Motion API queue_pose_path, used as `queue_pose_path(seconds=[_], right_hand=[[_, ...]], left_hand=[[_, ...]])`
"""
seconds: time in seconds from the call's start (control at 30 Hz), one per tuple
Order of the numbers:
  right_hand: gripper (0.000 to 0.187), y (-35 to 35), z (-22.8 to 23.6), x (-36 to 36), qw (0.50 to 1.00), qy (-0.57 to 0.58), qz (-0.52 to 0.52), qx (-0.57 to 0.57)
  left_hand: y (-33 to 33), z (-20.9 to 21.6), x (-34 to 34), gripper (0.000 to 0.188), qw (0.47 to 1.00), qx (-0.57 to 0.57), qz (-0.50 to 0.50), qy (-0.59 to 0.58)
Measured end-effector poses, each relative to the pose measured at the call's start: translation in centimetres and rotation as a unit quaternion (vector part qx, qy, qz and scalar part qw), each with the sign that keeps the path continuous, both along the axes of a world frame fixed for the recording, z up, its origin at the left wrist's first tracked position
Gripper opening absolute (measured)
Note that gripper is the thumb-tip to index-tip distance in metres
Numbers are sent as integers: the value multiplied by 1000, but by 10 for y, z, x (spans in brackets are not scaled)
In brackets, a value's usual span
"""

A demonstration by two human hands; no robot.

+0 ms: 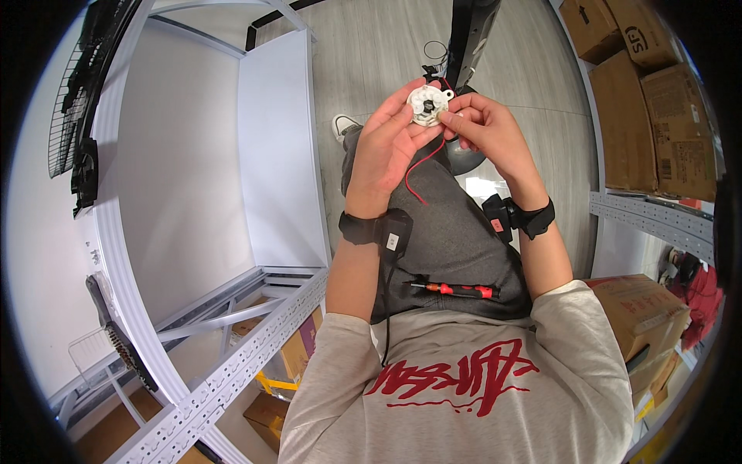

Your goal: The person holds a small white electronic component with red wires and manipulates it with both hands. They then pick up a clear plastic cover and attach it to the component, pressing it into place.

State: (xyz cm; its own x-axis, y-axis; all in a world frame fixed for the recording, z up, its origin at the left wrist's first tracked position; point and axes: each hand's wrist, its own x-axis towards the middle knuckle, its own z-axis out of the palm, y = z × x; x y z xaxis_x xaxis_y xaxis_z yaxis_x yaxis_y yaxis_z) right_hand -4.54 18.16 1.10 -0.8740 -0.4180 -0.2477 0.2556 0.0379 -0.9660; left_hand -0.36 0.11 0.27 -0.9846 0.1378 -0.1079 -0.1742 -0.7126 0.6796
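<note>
Above my knees I hold a round white plastic part [424, 106] with ribbed recesses, a dark centre and a small ring-shaped tab at its edge. My left hand [388, 139] is closed around its left side, thumb on the face. At its lower right edge, my right hand [483, 127] pinches the rim between thumb and fingers; whether a smaller piece sits in that pinch is hidden. A red wire [414, 170] hangs from beneath the part to my thigh. On my lap lies a red and black screwdriver [460, 290], its tip pointing left.
Black straps with small boxes [394, 230] circle both wrists; a dark cable runs from the left one. White metal shelving [255, 309] stands to my left. Cardboard boxes [622, 131] fill the right side. A black post [470, 46] rises ahead of my hands.
</note>
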Motion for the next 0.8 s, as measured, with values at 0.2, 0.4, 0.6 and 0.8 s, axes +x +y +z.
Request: queue_pose_path(seconds=[0.2,0.4,0.6,0.8], right_hand=[[19,0,0,0,1000,-3,-1,0],[19,0,-1,1,1000,-3,-5,1],[19,1,-1,1,1000,-1,-3,3],[19,1,-1,1,1000,-4,-2,-2]], left_hand=[[0,0,0,48,1000,-8,0,-9],[0,-1,0,47,1000,-10,0,-10],[1,0,0,46,1000,-20,3,-9],[2,0,-1,46,1000,-25,5,-5]])
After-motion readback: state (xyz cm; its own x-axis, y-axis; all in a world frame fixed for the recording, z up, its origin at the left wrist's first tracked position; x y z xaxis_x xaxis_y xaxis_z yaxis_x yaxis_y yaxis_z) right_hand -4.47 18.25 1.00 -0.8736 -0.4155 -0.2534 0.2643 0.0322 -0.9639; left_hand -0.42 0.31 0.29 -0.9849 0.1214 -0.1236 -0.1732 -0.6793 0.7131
